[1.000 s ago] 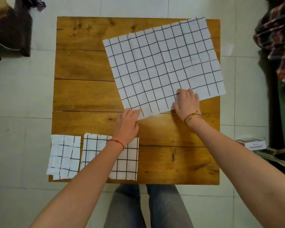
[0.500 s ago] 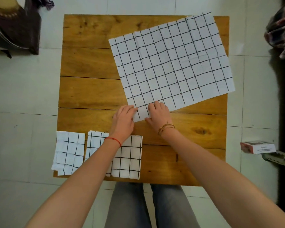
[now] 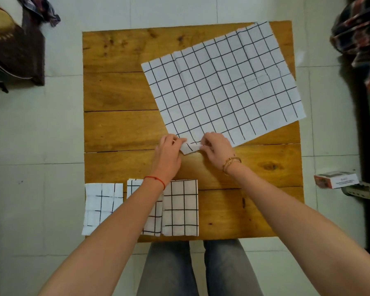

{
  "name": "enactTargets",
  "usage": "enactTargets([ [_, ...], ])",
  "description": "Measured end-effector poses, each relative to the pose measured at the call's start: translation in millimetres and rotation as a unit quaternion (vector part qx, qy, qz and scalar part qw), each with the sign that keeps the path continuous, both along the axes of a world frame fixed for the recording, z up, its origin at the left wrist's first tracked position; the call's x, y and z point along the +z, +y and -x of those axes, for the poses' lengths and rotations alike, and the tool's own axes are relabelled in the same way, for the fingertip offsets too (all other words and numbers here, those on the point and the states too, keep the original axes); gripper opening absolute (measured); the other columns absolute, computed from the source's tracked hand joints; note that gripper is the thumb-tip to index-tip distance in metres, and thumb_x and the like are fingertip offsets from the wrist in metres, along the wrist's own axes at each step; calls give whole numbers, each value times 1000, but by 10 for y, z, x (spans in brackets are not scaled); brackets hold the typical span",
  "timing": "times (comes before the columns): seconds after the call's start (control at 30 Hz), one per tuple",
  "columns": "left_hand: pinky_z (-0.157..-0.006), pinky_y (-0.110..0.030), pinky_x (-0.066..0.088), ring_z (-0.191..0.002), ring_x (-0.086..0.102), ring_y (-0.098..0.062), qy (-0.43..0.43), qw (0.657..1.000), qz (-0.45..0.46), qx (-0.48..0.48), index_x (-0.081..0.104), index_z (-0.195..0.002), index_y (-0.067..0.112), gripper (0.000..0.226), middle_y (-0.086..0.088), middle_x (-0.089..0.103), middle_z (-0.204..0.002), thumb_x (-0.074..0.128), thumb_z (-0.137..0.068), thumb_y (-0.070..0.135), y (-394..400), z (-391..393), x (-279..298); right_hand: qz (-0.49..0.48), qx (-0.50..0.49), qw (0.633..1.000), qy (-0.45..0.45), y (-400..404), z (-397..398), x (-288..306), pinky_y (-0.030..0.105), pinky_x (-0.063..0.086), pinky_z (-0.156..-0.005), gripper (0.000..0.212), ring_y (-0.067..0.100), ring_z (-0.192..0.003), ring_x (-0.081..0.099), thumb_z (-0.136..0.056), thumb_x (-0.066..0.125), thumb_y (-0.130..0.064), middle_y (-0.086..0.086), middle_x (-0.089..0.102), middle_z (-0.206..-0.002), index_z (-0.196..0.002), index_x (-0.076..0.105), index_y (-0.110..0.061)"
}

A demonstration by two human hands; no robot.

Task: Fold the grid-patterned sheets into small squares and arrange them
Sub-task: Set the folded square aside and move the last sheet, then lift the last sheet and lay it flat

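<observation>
Head view:
Open sheet: flat on desk, 1 o'clock quarter, askew, right edge overhanging.
Left hand: fingers pinched on sheet's near corner, lifted.
Right hand: pinched on same corner, just beside left.
Folded squares: side by side, 7 o'clock desk edge.

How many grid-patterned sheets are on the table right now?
3: one unfolded sheet at the far right, two folded squares on the near edge, left and middle. More could be stacked beneath.
</observation>
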State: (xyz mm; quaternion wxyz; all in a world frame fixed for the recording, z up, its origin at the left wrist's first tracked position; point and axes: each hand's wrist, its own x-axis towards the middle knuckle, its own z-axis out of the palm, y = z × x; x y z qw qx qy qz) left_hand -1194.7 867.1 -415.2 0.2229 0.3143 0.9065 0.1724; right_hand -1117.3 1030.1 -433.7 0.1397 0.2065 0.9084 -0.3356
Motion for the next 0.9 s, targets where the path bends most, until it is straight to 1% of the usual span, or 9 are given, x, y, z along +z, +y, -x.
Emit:
enactTargets([
  [0.13, -89, -28, 35, -107, 42, -15, 34, 999, -15, -6, 66, -103, 21, 21, 3, 53, -108, 62, -85, 13, 51, 230, 213, 69, -62, 996, 17, 34, -58, 263, 39, 50, -76, 8, 14, -81, 54, -88, 60, -27, -8, 60, -84, -83, 54, -26],
  [0.2, -87, -26, 31, -106, 42, -15, 40, 998, -26, -29, 66, -98, 21, 14, 5, 54, -106, 61, -86, 17, 73, 337, 356, 66, -80, 994, 28, 29, -89, 427, 33, 49, -75, 12, 12, -82, 53, -86, 63, -33, -9, 58, -87, -89, 54, -25],
  [0.33, -95, -32, 28, -106, 45, -18, 29, 995, -38, -90, 66, -101, 22, 15, 5, 58, -104, 60, -88, 24, 122, 476, 718, 24, -50, 997, 60, -70, -75, 868, 25, 42, -76, 53, 11, -88, 49, -72, 70, -52, -7, 55, -99, -113, 52, -24],
  [0.4, -100, -34, 26, -107, 46, -18, 21, 993, -37, -111, 66, -104, 22, 17, 5, 59, -105, 57, -90, 26, 145, 508, 931, -9, -10, 998, 69, -125, -33, 1073, 28, 41, -82, 60, 13, -93, 49, -71, 70, -52, -5, 57, -104, -120, 49, -24],
  [0.5, -101, -36, 28, -103, 50, -17, 26, 989, -53, -138, 65, -102, 24, 15, 6, 60, -100, 56, -91, 29, 156, 530, 1254, -65, 31, 994, 81, -166, 59, 1389, 35, 42, -87, 40, 20, -97, 52, -80, 66, -29, -1, 61, -105, -117, 54, -20],
  [0.6, -95, -36, 32, -96, 52, -17, 52, 984, -68, -157, 63, -93, 25, 13, 7, 59, -91, 56, -92, 35, 164, 549, 1579, -104, 18, 990, 96, -173, 142, 1737, 35, 42, -81, 16, 22, -89, 51, -85, 55, -11, 3, 63, -91, -100, 60, -16],
  [0.67, -91, -35, 32, -93, 53, -18, 63, 983, -76, -155, 62, -90, 23, 16, 7, 59, -88, 55, -92, 37, 171, 561, 1792, -114, 6, 986, 118, -152, 169, 1971, 35, 41, -76, 10, 20, -81, 48, -86, 53, -10, 2, 60, -81, -90, 59, -15],
  [0.77, -90, -36, 33, -93, 54, -19, 71, 984, -89, -137, 61, -89, 24, 15, 7, 62, -89, 58, -90, 38, 171, 580, 2086, -103, -14, 984, 147, -91, 162, 2325, 31, 34, -67, 16, 16, -74, 42, -83, 51, -5, -5, 50, -70, -79, 55, -20],
  [0.9, -95, -35, 33, -94, 58, -18, 81, 987, -96, -103, 61, -89, 25, 13, 9, 66, -91, 63, -88, 37, 156, 570, 2493, -81, -65, 973, 205, 55, 92, 2728, 27, 31, -64, 15, 24, -77, 55, -89, 52, -13, 5, 66, -77, -85, 66, -12],
])
